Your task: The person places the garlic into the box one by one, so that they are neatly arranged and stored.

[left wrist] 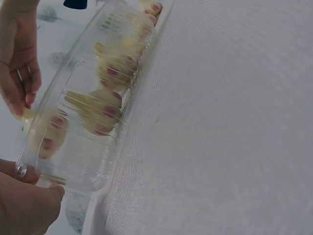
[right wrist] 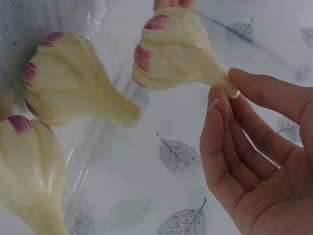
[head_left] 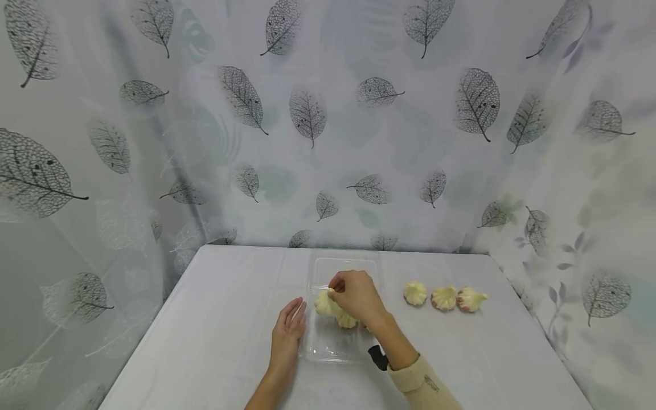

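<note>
My right hand [head_left: 359, 296] pinches the stem of a cream garlic bulb [right wrist: 173, 49] with purple streaks, between thumb and fingertips. This bulb hangs over the clear plastic container [head_left: 328, 348], tilted with its stem toward my hand. Inside the container lie several more bulbs; in the right wrist view one garlic bulb [right wrist: 73, 81] is close beside the held one. My left hand [head_left: 288, 336] rests along the container's left side with its fingers mostly straight. In the left wrist view, the thumb and a finger of that left hand [left wrist: 29, 203] are at the container's corner.
Three garlic bulbs stand in a row on the white table right of the container: a left bulb [head_left: 415, 293], a middle bulb [head_left: 443, 298] and a right bulb [head_left: 470, 299]. The container's lid part [head_left: 345, 265] lies toward the back. A leaf-patterned curtain [head_left: 328, 154] surrounds the table.
</note>
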Demonstrator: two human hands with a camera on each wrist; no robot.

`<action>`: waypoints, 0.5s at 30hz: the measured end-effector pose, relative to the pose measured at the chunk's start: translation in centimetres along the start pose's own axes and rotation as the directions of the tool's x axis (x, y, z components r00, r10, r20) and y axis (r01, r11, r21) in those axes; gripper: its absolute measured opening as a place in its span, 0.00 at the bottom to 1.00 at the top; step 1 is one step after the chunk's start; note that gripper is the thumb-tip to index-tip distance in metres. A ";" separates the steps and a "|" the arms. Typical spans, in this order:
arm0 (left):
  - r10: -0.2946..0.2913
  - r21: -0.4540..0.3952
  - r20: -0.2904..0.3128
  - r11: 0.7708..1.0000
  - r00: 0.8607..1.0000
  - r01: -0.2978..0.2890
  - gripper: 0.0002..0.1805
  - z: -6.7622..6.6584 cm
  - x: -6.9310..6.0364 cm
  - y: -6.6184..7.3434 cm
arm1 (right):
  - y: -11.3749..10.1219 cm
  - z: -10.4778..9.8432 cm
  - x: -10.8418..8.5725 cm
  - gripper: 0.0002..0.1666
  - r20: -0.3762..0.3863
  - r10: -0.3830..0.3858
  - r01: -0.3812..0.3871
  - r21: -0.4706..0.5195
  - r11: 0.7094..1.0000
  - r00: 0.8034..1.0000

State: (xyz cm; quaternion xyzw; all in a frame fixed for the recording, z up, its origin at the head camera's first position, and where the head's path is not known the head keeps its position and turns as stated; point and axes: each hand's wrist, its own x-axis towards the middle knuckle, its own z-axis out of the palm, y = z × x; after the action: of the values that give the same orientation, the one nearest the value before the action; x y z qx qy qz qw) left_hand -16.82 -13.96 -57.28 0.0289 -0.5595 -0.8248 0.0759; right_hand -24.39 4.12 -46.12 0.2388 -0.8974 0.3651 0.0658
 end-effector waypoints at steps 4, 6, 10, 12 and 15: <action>-0.008 0.000 0.000 1.000 1.000 0.008 0.33 -0.1 0.0 0.0 | 0.2 0.6 0.2 0.03 0.009 -0.004 0.004 -0.032 0.999 1.000; -0.005 0.005 0.008 1.000 1.000 0.005 0.33 -0.1 0.0 0.0 | 0.3 0.8 0.3 0.03 0.012 0.000 0.001 -0.042 0.999 1.000; -0.009 0.011 0.009 1.000 1.000 0.009 0.33 -0.2 0.0 0.0 | 0.4 1.3 0.4 0.04 0.016 0.006 -0.005 -0.052 0.999 1.000; -0.007 0.014 0.009 1.000 1.000 0.007 0.33 -0.2 -0.1 0.0 | 0.5 1.6 0.5 0.05 0.019 0.002 -0.001 -0.057 0.998 1.000; -0.017 0.018 0.000 1.000 1.000 0.017 0.33 -0.1 -0.1 0.1 | 0.6 1.9 0.6 0.05 0.026 0.000 0.001 -0.056 0.998 1.000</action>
State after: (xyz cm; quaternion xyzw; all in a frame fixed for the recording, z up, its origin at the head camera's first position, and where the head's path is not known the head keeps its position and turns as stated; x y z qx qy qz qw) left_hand -16.70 -14.11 -57.24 0.0340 -0.5666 -0.8204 0.0687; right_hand -25.12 2.93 -47.74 0.2420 -0.9080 0.3366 0.0609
